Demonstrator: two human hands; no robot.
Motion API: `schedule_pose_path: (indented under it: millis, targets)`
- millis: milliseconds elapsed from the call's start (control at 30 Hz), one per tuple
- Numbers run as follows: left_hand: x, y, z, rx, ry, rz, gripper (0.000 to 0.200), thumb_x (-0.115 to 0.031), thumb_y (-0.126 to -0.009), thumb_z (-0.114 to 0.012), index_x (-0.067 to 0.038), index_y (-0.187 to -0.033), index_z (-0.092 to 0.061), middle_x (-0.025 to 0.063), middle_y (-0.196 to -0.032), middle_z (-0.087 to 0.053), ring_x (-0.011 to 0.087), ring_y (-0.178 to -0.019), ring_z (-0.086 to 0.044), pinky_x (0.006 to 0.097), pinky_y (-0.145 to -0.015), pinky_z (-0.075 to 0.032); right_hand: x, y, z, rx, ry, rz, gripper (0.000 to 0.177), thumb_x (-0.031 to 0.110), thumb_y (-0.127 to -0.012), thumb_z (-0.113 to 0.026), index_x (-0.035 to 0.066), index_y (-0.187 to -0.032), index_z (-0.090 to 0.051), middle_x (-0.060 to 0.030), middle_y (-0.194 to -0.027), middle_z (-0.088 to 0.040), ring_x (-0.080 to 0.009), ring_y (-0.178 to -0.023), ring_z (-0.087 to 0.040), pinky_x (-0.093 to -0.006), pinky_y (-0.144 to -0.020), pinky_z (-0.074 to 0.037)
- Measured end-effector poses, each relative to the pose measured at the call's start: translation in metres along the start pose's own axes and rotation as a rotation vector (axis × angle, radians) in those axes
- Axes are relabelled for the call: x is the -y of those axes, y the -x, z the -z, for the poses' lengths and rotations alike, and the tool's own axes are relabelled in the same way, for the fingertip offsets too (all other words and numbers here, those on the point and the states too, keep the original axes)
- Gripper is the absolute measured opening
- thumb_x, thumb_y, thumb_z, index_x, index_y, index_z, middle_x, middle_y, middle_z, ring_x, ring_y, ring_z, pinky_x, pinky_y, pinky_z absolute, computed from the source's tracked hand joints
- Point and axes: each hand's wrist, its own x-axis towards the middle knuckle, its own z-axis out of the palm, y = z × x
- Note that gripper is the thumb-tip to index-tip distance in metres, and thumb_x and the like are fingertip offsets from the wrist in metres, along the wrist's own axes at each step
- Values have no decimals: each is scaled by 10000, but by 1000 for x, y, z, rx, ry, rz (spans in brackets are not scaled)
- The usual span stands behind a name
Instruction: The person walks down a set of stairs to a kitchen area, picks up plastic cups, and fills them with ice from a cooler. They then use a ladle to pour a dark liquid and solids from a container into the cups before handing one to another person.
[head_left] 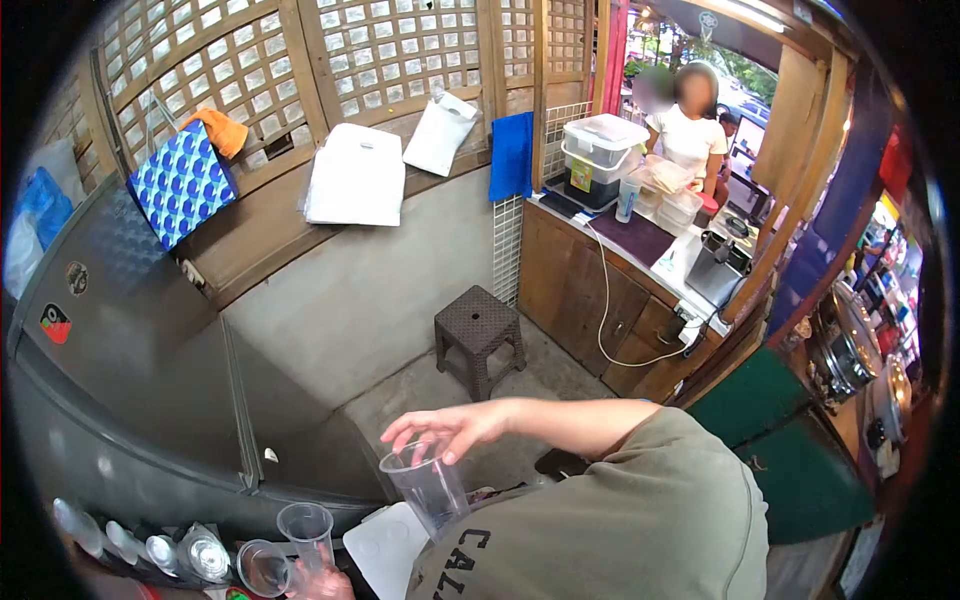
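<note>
My right hand (445, 430) grips a clear plastic cup (430, 490) by its rim from above, its fingers curled over the mouth. The cup's lower part is in front of my olive shirt. At the bottom edge, my left hand (325, 583) is closed round clear plastic cups, partly cut off by the frame. One cup (308, 528) stands upright above the fingers; another cup (265, 568) is tilted to the left beside it. A white lid-like panel (388, 550) lies between the two hands.
Several stacks of clear cups (205, 553) lie at the lower left beside a dark grey refrigerator (140, 340). A brown stool (478, 325) stands on the floor. Behind it, a wooden counter (590, 270) bears tubs and a cable. A person (688, 135) stands beyond the counter.
</note>
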Motion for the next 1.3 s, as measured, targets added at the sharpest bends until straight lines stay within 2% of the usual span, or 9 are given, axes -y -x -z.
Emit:
schedule_pose_path:
  millis: [267, 400, 600, 700, 767, 900, 1067, 1200, 1300]
  targets:
    - [6, 25, 24, 14, 469, 72, 624, -671, -766, -487, -207, -1176, -566, 189, -1353, -386, 304, -969, -519, 372, -726, -514, -57, -22, -54, -115, -411, 56, 781, 269, -806, -701, 119, -1427, -252, -71, -1273, -491, -179, -1095, -504, -333, -905, -438]
    - [1, 58, 38, 16, 658, -23, 684, -721, -731, -493, -187, -1150, -581, 236, -1357, -371, 285, -890, -563, 362, -696, -514, -80, -35, -70, 199, -322, -169, 981, 279, -777, -726, 104, -1468, -53, -190, -1245, -506, -268, -1180, -494, -433, -962, -407]
    - [-48, 140, 52, -99, 696, -294, 680, -748, -743, -456, -181, -1074, -635, 278, -1336, -382, 279, -740, -588, 356, -648, -526, -81, -126, -84, 224, -170, -466, 831, 234, -764, -719, 159, -1342, -128, -187, -1110, -483, -336, -842, -631, -380, -662, -545]
    - [-46, 211, 78, -355, 730, -464, 667, -747, -754, -450, -159, -1008, -636, 286, -1293, -426, 285, -707, -589, 354, -610, -528, -53, -232, -108, 179, 635, -141, 798, 188, -708, -764, 119, -1301, -235, -143, -1083, -487, -191, -830, -601, -327, -673, -523]
    - [-30, 269, 100, -534, 763, -590, 687, -755, -756, -445, -156, -1053, -601, 290, -1283, -438, 283, -682, -584, 370, -590, -529, -39, -302, -136, 133, 1059, 124, 730, 275, -664, -801, 73, -1260, -432, -126, -1031, -578, -215, -916, -595, -342, -774, -503]
    - [14, 360, 110, -738, 791, -871, 713, -784, -764, -371, -169, -1083, -539, 295, -1273, -454, 270, -660, -600, 367, -579, -522, -22, -360, -220, 239, 725, 298, 646, 282, -796, -705, 46, -1323, -417, -124, -1059, -585, -169, -949, -560, -298, -827, -452]
    - [98, 445, 102, -831, 886, -1031, 756, -798, -753, -351, -178, -1106, -599, 239, -1393, -355, 294, -795, -616, 379, -628, -535, -139, -350, -333, 571, 423, 141, 656, 243, -814, -700, 33, -1320, -339, -117, -1102, -585, -145, -898, -551, -294, -775, -468]
    - [138, 455, 70, -955, 882, -1092, 744, -794, -739, -394, -198, -1140, -591, 238, -1406, -339, 273, -778, -620, 358, -585, -525, -294, -367, -391, 528, 376, -12, 733, 147, -651, -807, -12, -1195, -342, -163, -1084, -537, -221, -943, -565, -356, -828, -473]
    - [149, 445, 45, -1033, 879, -1166, 708, -762, -741, -460, -201, -1171, -509, 282, -1334, -401, 233, -688, -600, 325, -589, -511, -393, -388, -411, 445, 659, 291, 788, 215, -617, -823, -38, -1197, -354, -174, -1041, -568, -297, -969, -571, -402, -859, -461]
